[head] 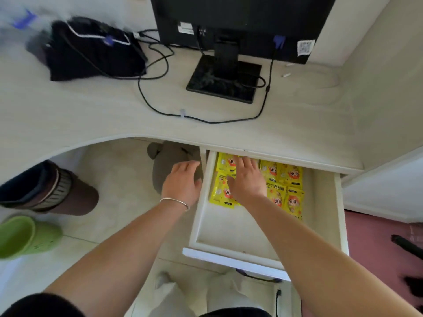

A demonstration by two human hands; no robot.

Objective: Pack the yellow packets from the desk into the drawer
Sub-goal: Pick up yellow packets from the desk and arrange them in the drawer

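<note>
A white drawer point(325, 216) stands pulled out under the pale desk point(91, 115). Several yellow packets point(287, 184) with cartoon faces lie flat in its far half. My right hand point(246, 179) rests palm down on the left packets, fingers spread, gripping nothing that I can see. My left hand point(183, 180), a thin bracelet on its wrist, hovers just outside the drawer's left wall with its fingers loosely apart and empty. No yellow packet shows on the desk top.
A black monitor point(229, 26) on a square base stands on the desk with cables trailing left. A black bag point(91, 49) lies at the back left. Below the desk are a grey plush toy point(169, 154), a dark bin point(45, 188) and a green shoe point(25, 236).
</note>
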